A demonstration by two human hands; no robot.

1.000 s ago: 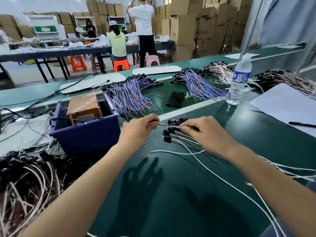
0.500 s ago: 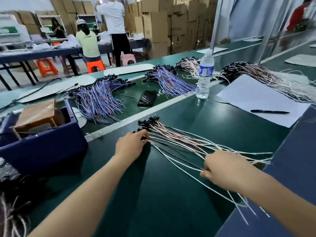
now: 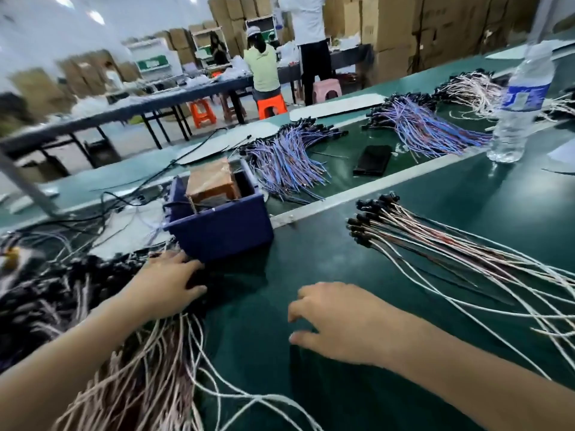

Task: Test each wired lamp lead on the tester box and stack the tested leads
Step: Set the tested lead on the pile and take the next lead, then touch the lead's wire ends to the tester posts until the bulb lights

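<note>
Head view: my left hand (image 3: 168,284) rests spread on the untested lead pile (image 3: 93,321) at the worktop's (image 3: 311,399) left edge, touching the blue tester box (image 3: 221,225); right hand (image 3: 339,321) hovers empty, fingers loosely apart; tested leads (image 3: 451,244) lie toward the right edge

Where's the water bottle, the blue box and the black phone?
water bottle (image 3: 519,101): head camera view, on its blue label.
blue box (image 3: 224,228): head camera view, on its front wall.
black phone (image 3: 373,160): head camera view, on the middle of its dark face.
</note>
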